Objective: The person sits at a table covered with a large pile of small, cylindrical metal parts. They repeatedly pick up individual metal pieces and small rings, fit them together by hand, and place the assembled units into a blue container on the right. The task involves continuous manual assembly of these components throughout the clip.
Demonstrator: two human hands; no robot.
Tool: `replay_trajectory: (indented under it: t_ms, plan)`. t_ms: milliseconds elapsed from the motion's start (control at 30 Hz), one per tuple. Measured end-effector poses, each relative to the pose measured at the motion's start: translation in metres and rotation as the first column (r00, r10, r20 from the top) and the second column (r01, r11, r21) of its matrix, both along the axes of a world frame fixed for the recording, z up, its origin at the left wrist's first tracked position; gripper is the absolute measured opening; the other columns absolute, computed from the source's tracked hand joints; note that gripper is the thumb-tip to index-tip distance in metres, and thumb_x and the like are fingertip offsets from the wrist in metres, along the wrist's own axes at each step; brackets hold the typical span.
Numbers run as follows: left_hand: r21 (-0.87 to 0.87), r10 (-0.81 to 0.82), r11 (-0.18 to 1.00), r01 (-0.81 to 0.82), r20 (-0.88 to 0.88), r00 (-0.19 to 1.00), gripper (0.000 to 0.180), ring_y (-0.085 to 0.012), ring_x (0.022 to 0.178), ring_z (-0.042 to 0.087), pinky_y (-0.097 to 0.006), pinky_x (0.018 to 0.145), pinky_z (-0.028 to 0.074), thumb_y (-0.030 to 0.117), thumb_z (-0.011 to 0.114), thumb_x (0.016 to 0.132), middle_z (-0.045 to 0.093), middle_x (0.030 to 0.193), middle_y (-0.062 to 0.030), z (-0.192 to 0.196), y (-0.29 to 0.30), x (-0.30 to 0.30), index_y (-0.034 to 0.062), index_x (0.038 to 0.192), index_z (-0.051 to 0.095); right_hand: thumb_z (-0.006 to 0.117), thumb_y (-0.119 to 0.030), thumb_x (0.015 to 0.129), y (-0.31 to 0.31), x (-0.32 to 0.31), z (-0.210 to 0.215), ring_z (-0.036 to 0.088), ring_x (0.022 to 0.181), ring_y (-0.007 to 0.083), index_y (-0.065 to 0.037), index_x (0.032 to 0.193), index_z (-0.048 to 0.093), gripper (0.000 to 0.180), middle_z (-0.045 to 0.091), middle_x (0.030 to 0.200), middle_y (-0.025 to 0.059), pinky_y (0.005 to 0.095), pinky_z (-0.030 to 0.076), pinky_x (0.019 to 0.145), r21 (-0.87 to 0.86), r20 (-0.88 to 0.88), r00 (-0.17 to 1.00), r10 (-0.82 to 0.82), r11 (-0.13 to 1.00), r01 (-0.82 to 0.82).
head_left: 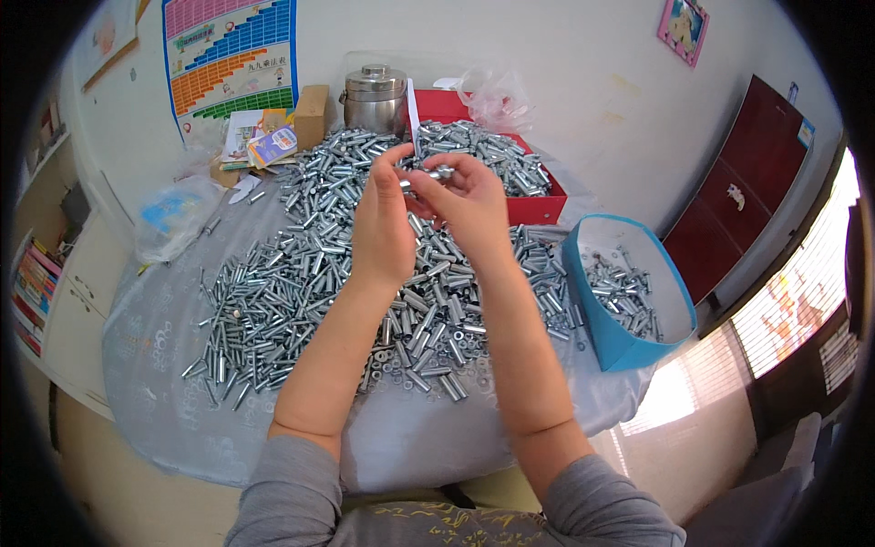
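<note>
Both of my hands are raised over a large heap of shiny metal bolts and sleeves (292, 292). My left hand (385, 228) is curled, its thumb and fingers closed round small metal pieces between the two hands. In my right hand (476, 208), the thumb and bent fingers pinch a silvery bolt (441, 172), whose end shows above the thumb. My fingers hide most of it, and I cannot tell whether the pieces are joined. Flat washers (383, 358) and small rings lie at the heap's near edge.
A red box (533, 210) full of metal parts stands behind my hands. To the right is a blue fabric bin (606, 337) with more parts inside. A steel pot (375, 98), a cardboard box (312, 114) and a plastic bag (176, 219) stand along the back and left.
</note>
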State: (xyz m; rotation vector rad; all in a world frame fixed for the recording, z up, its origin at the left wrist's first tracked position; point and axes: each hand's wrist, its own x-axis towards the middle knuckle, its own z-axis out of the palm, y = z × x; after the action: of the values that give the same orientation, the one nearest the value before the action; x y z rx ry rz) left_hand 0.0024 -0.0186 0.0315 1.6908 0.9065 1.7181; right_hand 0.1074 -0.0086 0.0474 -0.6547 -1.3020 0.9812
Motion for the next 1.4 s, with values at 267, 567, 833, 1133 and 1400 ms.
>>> replay_trajectory:
  t_ms: [267,567,833,1133,1400]
  plan:
    - [0.036,0.387,0.918,-0.394,-0.287,0.876,0.073,-0.0345,0.075,0.060,-0.041,0.065,0.044,0.060,0.011,0.087,0.062,0.075,-0.0156,0.003,0.008,-0.021,0.0018,0.115,0.044,0.060,-0.011,0.080,0.002,-0.030,-0.014,0.054,0.056,0.0039,0.003,0.084,0.062,0.015,0.062,0.067,0.0042,0.0168,0.041,0.049,-0.009,0.054,0.998,-0.021,1.000,0.021]
    - [0.181,0.445,0.895,-0.407,-0.363,0.819,0.068,-0.0335,0.069,0.060,-0.040,0.059,0.045,0.057,0.020,0.088,0.062,0.069,-0.0141,0.002,0.008,-0.020,0.0008,0.113,0.046,0.054,-0.020,0.085,0.019,-0.030,-0.031,0.049,0.055,0.0065,0.002,0.083,0.056,0.022,0.054,0.060,0.0018,0.0224,0.037,0.049,-0.020,0.100,0.995,0.004,1.000,-0.002]
    - [0.363,0.566,0.824,-0.435,-0.514,0.645,0.078,-0.0282,0.048,0.057,-0.035,0.041,0.041,0.064,0.025,0.083,0.055,0.052,-0.0115,-0.008,0.011,-0.012,-0.0050,0.116,0.042,0.033,-0.046,0.086,0.012,-0.012,-0.026,0.056,0.072,0.0391,0.003,0.070,0.062,0.059,0.058,0.071,0.0238,0.0442,0.042,0.068,0.041,0.698,0.648,-0.304,0.920,0.389]
    - [0.254,0.453,0.891,-0.375,-0.479,0.752,0.079,-0.0316,0.055,0.059,-0.038,0.047,0.043,0.064,0.022,0.083,0.057,0.056,-0.0122,-0.017,0.018,-0.007,-0.0040,0.117,0.042,0.043,-0.037,0.084,0.027,0.000,-0.033,0.055,0.064,0.0266,0.004,0.083,0.055,0.042,0.056,0.066,0.0141,0.0347,0.042,0.061,0.076,0.436,0.855,-0.280,0.958,0.276]
    - [0.180,0.400,0.916,-0.358,-0.459,0.793,0.075,-0.0333,0.064,0.061,-0.040,0.053,0.045,0.062,0.021,0.085,0.061,0.065,-0.0161,-0.021,0.021,-0.006,-0.0036,0.116,0.042,0.035,-0.029,0.091,0.019,0.002,-0.025,0.051,0.053,0.0150,0.003,0.085,0.054,0.038,0.050,0.061,0.0072,0.0308,0.042,0.048,-0.079,0.374,0.924,0.078,0.996,-0.052]
